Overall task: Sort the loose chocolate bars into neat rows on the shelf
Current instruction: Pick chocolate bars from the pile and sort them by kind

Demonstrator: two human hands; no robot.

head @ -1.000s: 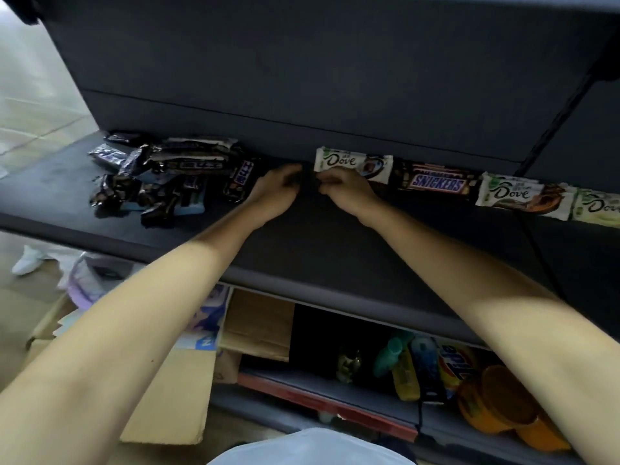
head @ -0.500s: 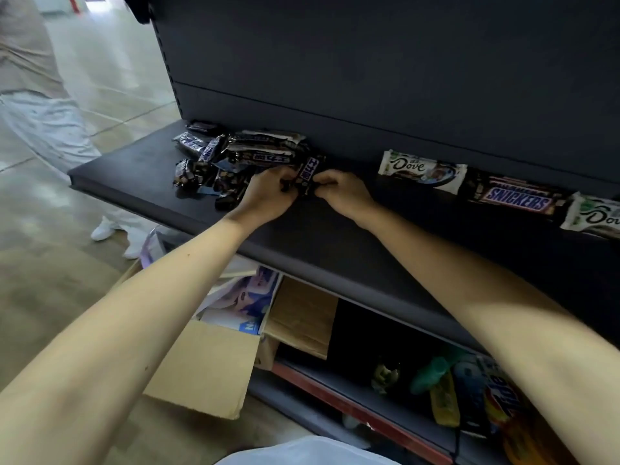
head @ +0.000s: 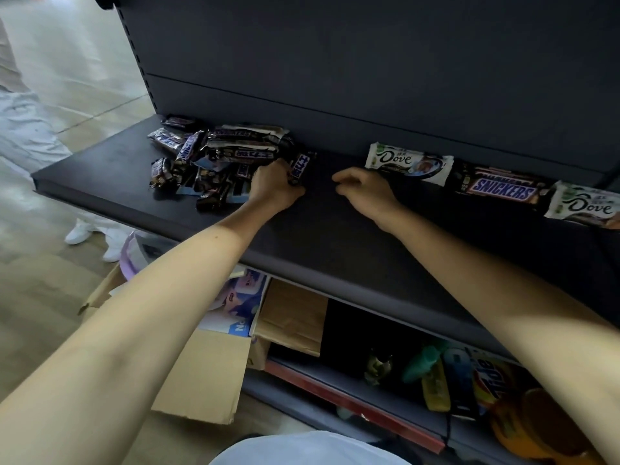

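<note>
On the dark shelf (head: pixel 335 236), just right of the heap, the left hand (head: pixel 275 186) has a small Snickers bar (head: pixel 299 169). The fingers are curled round its lower end, and the bar tilts up and away toward the back panel. Its blue label shows, but the near end is buried in the grip and the fingertips are tucked out of sight behind the knuckles.

The right hand (head: pixel 365 191) is beside it with a gap between the two. Its fingers are loosely curled, the forefinger reaches left, and nothing is in it. I can't tell whether the heel of that hand rests on the shelf or hangs just above.

Left of the held bar lies the pile of loose bars (head: pixel 214 159), dark wrappers overlapping at all angles, some upside down. Several are blurred and half covered, so they can't be counted.

Along the back edge to the right a row runs: a white Dove bar (head: pixel 407 162), then a large Snickers bar (head: pixel 500 189), then a second Dove bar (head: pixel 585 204) cut off by the frame edge.

Below are an open cardboard box (head: pixel 201 374) and an orange Tide pack (head: pixel 486 384) on the lower shelf, partly hidden by the right forearm. Far left, someone's white shoes (head: pixel 77 226) stand on the floor.
</note>
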